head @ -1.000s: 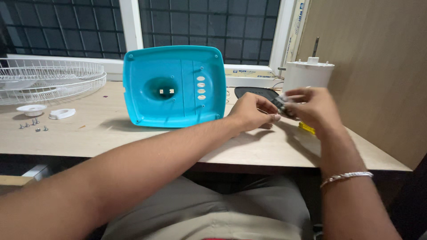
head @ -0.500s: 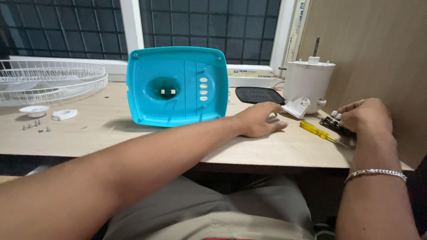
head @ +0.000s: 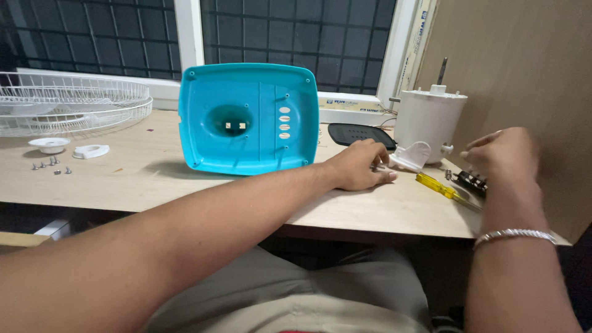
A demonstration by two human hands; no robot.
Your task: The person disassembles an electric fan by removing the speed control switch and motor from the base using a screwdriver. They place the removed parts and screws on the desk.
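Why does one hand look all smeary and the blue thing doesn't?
Head view: the right hand is motion-blurred at its fingers; the left hand and the blue plastic panel are sharp. The window is dark, and soft shadows lie on the table.

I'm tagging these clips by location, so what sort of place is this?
Probably a home workbench by a window: a pale wooden desk holds a turquoise plastic fan base cover, a white wire fan guard and a yellow-handled screwdriver.

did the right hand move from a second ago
Yes. The right hand went rightward and down, from in front of the white motor housing to the dark switch part.
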